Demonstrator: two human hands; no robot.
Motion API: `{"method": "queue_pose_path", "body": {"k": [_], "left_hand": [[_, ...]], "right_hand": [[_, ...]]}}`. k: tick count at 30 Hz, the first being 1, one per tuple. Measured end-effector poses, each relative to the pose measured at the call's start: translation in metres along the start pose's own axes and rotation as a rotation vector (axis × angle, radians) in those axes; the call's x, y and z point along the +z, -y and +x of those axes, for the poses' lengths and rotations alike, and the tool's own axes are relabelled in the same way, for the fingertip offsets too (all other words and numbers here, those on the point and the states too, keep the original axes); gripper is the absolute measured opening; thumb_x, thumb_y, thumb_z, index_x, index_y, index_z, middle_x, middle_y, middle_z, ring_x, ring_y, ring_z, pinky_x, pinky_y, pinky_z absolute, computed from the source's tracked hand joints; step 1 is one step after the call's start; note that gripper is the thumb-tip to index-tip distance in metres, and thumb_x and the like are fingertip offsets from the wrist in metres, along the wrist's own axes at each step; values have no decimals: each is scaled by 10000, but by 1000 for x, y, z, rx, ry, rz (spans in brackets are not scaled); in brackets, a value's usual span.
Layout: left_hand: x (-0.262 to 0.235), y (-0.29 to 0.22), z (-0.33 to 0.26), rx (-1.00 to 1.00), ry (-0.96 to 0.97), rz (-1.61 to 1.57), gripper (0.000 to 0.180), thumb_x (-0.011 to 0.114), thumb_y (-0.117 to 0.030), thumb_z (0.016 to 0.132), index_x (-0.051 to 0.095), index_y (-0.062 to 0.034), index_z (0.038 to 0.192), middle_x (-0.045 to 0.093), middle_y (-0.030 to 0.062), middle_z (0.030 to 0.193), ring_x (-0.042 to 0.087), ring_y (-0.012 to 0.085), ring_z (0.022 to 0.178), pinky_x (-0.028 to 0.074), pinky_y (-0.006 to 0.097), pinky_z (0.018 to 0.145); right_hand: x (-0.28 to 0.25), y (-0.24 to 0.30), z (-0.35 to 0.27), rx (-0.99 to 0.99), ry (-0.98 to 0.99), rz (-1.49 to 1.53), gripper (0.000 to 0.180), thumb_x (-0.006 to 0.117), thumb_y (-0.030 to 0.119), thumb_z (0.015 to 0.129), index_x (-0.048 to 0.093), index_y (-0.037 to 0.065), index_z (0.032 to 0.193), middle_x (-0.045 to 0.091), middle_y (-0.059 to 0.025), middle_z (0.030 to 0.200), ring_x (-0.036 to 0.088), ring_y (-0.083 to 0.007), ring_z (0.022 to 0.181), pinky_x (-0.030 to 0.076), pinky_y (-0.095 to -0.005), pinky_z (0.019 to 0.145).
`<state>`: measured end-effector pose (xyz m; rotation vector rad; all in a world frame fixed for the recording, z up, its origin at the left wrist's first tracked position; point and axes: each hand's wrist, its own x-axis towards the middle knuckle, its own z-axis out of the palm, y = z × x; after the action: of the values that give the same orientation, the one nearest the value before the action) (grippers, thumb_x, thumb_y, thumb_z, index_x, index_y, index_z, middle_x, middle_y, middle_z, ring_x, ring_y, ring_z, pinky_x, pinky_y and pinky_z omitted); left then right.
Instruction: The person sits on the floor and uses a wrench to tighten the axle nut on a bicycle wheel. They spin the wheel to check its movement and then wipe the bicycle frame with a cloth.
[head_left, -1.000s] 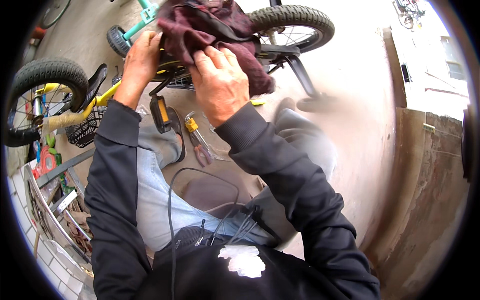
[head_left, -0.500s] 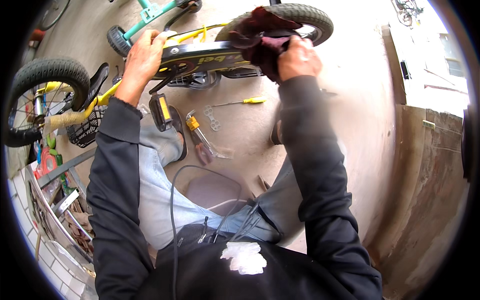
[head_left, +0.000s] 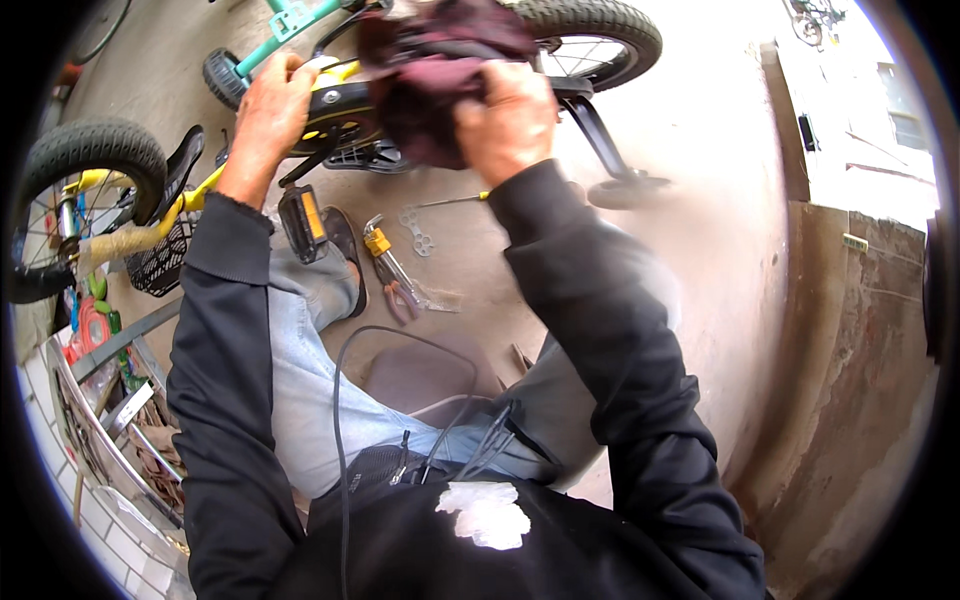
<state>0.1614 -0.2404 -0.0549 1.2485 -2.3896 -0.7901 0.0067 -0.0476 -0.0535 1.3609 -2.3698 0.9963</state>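
Note:
A small yellow bicycle lies across in front of me, its front wheel [head_left: 95, 165] at the left and its rear wheel [head_left: 600, 40] at the far right. My left hand [head_left: 275, 115] is closed round the frame beside the front end of the black chain guard [head_left: 345, 98]. In my right hand [head_left: 512, 115] is a bunched dark red cloth [head_left: 430, 100], pressed over the guard and hiding much of it. The cloth is blurred. Below my left hand hangs a black pedal [head_left: 303, 222] with an orange reflector. A stabiliser wheel [head_left: 628, 190] sticks out at the right.
On the floor lie a hex key set [head_left: 378, 241], pliers [head_left: 402, 303], a flat spanner [head_left: 418, 232] and a partly covered screwdriver [head_left: 450, 200]. Beyond the bicycle stands a teal frame [head_left: 290, 22]. A rack [head_left: 110, 350] with odds and ends is at left, a low wall [head_left: 850, 350] at right.
My right hand has moved left along the chain guard with the cloth, uncovering the rear wheel and the stabiliser. My left hand keeps its hold, with the bicycle shifted slightly left in view.

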Motion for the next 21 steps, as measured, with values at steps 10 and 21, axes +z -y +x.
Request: {"method": "queue_pose_path", "body": {"k": [10, 21], "left_hand": [[-11, -6, -4, -69, 22, -46, 444, 514, -374, 864, 588, -5, 1098, 638, 173, 1032, 607, 267, 963, 445, 353, 852], [1, -6, 1, -12, 13, -37, 463, 476, -418, 864, 589, -30, 1089, 629, 192, 1053, 586, 322, 1013, 428, 385, 883]], "right_hand": [[42, 7, -50, 252, 129, 395, 119, 573, 38, 637, 530, 13, 745, 559, -199, 773, 547, -389, 756, 462, -466, 698], [66, -35, -51, 821, 64, 752, 253, 434, 188, 876, 597, 44, 1005, 613, -138, 1005, 600, -284, 919, 490, -407, 839]]}}
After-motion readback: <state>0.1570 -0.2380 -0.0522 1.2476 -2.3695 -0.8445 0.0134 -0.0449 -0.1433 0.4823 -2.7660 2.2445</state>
